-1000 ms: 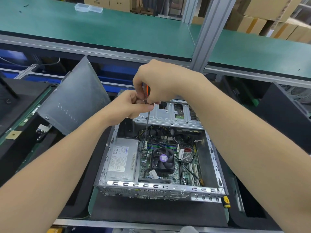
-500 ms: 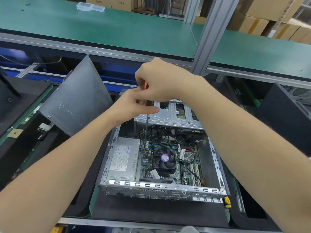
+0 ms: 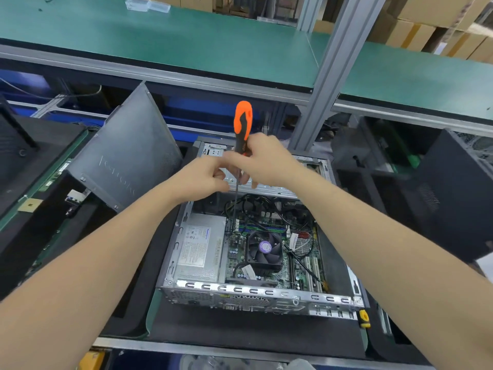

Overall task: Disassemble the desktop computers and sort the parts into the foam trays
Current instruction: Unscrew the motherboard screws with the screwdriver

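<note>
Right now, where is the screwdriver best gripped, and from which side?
Grip the screwdriver by its orange-and-black handle, coming from above. It stands nearly upright, with the top of the handle free above the right hand. Its thin shaft runs down deep into the open computer case, where there is little room to hold it.

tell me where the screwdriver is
Head view, centre: the screwdriver stands upright over the open computer case, held by the right hand, with the left hand beside its shaft and its tip down beside the power supply.
</note>
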Available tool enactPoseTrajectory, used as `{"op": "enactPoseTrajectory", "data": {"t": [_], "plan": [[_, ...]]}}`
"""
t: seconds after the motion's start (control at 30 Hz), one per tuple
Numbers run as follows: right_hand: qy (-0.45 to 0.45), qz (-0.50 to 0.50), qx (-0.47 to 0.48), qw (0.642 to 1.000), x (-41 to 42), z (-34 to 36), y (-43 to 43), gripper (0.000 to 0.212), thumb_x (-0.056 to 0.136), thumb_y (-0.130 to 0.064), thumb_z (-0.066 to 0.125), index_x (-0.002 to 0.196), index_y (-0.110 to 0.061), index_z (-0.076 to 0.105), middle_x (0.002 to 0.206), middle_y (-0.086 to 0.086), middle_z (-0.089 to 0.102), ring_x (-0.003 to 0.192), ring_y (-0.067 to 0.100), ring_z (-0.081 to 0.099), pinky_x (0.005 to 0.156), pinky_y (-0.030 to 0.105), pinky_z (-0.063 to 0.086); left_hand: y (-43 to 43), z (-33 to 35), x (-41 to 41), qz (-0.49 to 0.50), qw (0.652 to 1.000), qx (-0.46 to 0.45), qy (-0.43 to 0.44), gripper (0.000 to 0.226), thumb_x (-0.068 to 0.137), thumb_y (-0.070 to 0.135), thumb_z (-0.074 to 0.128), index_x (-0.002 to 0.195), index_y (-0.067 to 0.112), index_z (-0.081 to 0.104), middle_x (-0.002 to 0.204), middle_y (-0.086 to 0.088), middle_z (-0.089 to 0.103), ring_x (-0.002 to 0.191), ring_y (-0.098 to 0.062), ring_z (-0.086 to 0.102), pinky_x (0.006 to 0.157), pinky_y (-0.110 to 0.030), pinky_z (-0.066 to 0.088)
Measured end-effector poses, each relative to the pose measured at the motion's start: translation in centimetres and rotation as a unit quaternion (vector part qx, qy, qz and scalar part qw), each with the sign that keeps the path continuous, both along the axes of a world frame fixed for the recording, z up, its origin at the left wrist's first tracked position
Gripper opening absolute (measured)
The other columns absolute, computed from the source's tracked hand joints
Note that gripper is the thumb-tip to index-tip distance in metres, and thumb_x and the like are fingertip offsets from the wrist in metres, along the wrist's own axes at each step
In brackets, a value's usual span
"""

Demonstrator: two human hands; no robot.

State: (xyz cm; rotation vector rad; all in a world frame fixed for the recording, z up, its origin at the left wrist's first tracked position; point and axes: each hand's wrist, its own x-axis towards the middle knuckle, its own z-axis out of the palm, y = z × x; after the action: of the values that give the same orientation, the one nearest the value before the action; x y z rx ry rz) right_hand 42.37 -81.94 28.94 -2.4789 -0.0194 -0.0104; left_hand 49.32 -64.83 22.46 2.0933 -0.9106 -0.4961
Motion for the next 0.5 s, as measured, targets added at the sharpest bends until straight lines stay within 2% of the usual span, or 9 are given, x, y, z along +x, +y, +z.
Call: {"op": "enactPoseTrajectory", "data": {"t": [0.13, 0.23, 0.37, 0.5], "plan": [[-0.011, -0.023, 0.04, 0.999, 0.2, -1.3, -0.4, 0.039, 0.099, -0.024, 0.052, 0.082, 0.01, 0.059, 0.055, 0.0, 0.071, 0.05, 0.015, 0.072, 0.055, 0.024, 0.055, -0.2, -0.7, -0.5, 0.029, 0.998, 0.038, -0.036, 0.03, 0.087, 0.009, 0.062, 0.096, 0.037, 0.068, 0.048, 0.009, 0.034, 0.046, -0.009, 0.031, 0.05, -0.024, 0.029], [-0.021, -0.026, 0.046, 0.998, 0.3, -0.9, -0.7, 0.04, 0.096, -0.024, 0.052, 0.082, 0.012, 0.059, 0.056, 0.002, 0.071, 0.049, 0.018, 0.071, 0.054, 0.031, 0.059, -0.3, -1.0, -0.8, 0.03, 0.998, 0.037, -0.032, 0.029, 0.089, 0.011, 0.062, 0.095, 0.038, 0.07, 0.048, 0.009, 0.036, 0.045, -0.01, 0.031, 0.051, -0.028, 0.031], [-0.025, -0.026, 0.063, 0.997, 0.3, -0.3, -0.9, 0.036, 0.095, -0.024, 0.051, 0.08, 0.009, 0.06, 0.057, 0.0, 0.071, 0.05, 0.019, 0.072, 0.053, 0.028, 0.059, -0.2, -1.2, -1.0, 0.028, 0.999, 0.034, -0.026, 0.03, 0.091, 0.009, 0.06, 0.096, 0.036, 0.072, 0.046, 0.01, 0.036, 0.044, -0.008, 0.033, 0.054, -0.029, 0.036], [-0.02, -0.039, 0.101, 0.994, 0.5, 0.4, -1.4, 0.035, 0.097, -0.022, 0.051, 0.076, 0.004, 0.06, 0.058, 0.004, 0.072, 0.051, 0.023, 0.073, 0.05, 0.024, 0.057, -0.1, -1.3, -1.1, 0.024, 0.998, 0.045, -0.023, 0.031, 0.092, 0.009, 0.058, 0.097, 0.036, 0.072, 0.046, 0.01, 0.037, 0.044, -0.008, 0.034, 0.062, -0.036, 0.048]]}}
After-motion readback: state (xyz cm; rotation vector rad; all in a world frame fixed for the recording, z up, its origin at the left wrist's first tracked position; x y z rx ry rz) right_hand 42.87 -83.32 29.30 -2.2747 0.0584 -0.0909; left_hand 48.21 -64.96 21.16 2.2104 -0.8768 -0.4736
